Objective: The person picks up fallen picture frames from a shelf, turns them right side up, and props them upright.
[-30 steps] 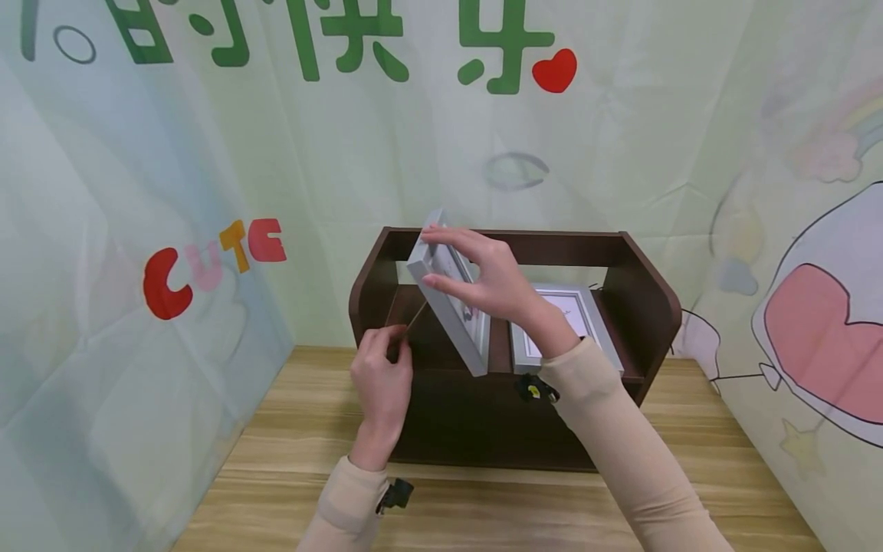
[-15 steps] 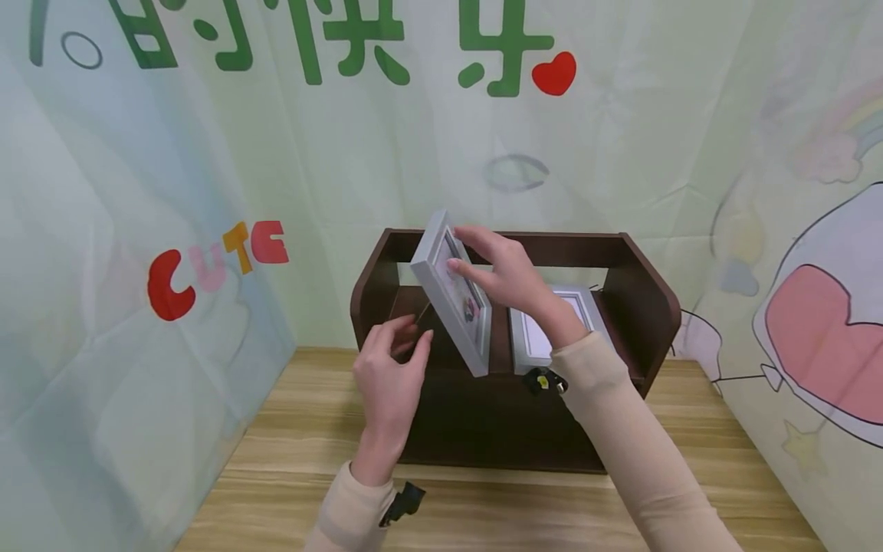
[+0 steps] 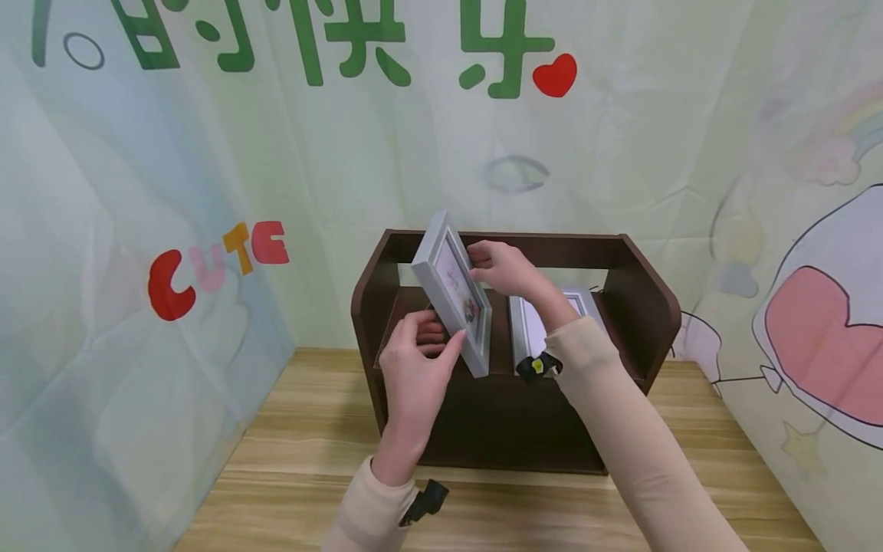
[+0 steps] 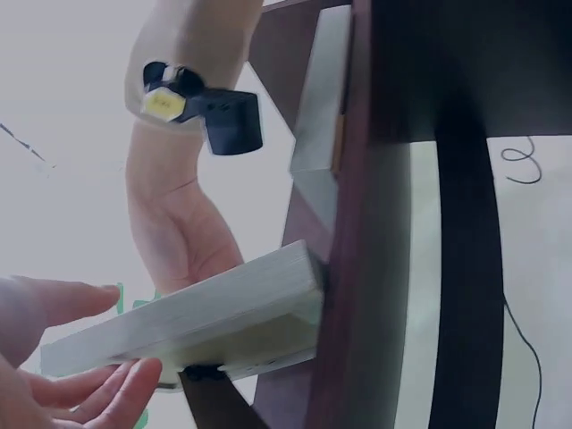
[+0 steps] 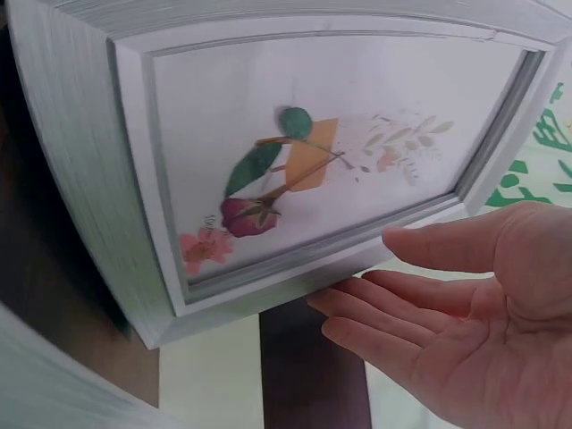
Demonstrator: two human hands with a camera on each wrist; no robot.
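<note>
A grey picture frame (image 3: 448, 287) with pressed dried flowers (image 5: 255, 210) inside stands tilted on the dark brown shelf (image 3: 510, 422), facing right. My left hand (image 3: 417, 376) holds its near left side, thumb in front and fingers behind, as the left wrist view shows. Beneath the frame in that view, a dark support leg (image 4: 214, 398) sticks out from its back. My right hand (image 3: 507, 268) is at the frame's far right edge, its fingers loosely extended with their tips right at the border in the right wrist view.
A second grey picture frame (image 3: 534, 330) lies on the right part of the shelf, partly covered by the right forearm. The shelf's raised sides and back rail (image 3: 552, 249) enclose both frames. Wooden tabletop (image 3: 290, 452) surrounds the shelf, with printed fabric (image 3: 441, 153) behind.
My left hand has left the thin leg behind the frame and moved right onto the frame's side. My right hand has slid off the top left edge to the far right edge.
</note>
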